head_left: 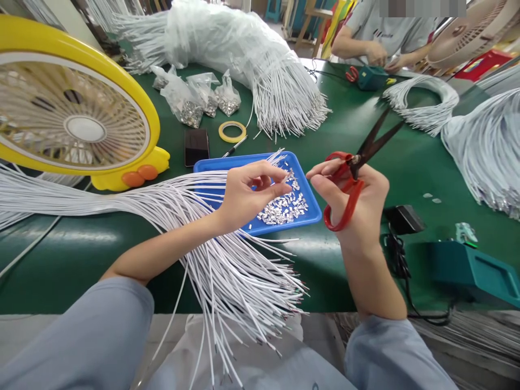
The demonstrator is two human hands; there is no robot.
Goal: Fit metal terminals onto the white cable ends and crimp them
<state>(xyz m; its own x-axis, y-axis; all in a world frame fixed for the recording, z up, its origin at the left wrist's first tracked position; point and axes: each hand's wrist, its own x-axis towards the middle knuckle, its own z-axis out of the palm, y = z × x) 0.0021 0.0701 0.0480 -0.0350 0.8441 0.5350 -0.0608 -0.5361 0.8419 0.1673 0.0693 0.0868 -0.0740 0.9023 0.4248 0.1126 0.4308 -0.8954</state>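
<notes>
My right hand [361, 211] is closed around scissors [345, 187] with red handles. Their dark blades stand partly apart and point up and to the right, while the thumb and index finger reach left. Above the blue tray [311, 214], my left hand [252, 189] has its thumb and index finger pinched together; anything between the tips is too small to make out. Small silvery metal pieces [286, 208] lie loose in the tray. Beneath my left forearm, a bundle of thin white cables [244, 271] spreads over the tray's left side and the table's front edge.
A yellow fan [152, 103] stands at left. Behind the tray are a phone [196, 147], yellow tape [232, 131], a pen [234, 147] and bags of metal parts [190, 111]. A teal machine [471, 271] sits at right. A co-worker [377, 46] works across the table.
</notes>
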